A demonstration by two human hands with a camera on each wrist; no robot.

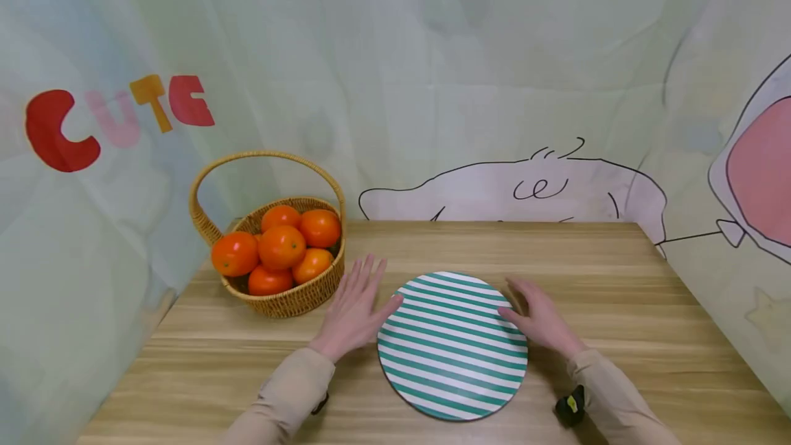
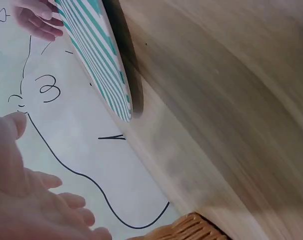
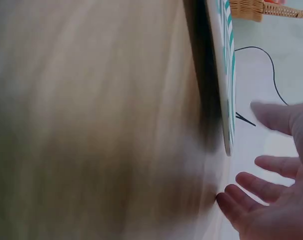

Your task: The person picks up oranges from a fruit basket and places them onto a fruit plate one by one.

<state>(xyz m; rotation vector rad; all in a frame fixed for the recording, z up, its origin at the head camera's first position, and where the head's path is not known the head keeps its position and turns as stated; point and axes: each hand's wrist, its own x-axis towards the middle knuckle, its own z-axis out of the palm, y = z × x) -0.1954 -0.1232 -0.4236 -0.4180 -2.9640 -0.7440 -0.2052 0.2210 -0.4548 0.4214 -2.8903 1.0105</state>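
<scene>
A round board point(image 1: 452, 345) with green and white stripes lies on the wooden table, its pale edge showing in the right wrist view. My left hand point(image 1: 353, 307) is by its upper left rim, fingers extended and thumb spread over the edge. Opposite, my right hand point(image 1: 539, 314) hovers at the right rim with fingers loosely bent and nothing between them. In the left wrist view a gap shows between my left hand point(image 2: 31, 185) and the board point(image 2: 99, 60). My right hand point(image 3: 276, 185) also appears apart from the board in its own wrist view.
A wicker basket point(image 1: 296, 301) with a tall handle stands at the table's back left, close to my left fingertips. It holds several orange, round fruits point(image 1: 281, 247). A printed curtain point(image 1: 395, 88) hangs behind the wooden table point(image 1: 618, 280).
</scene>
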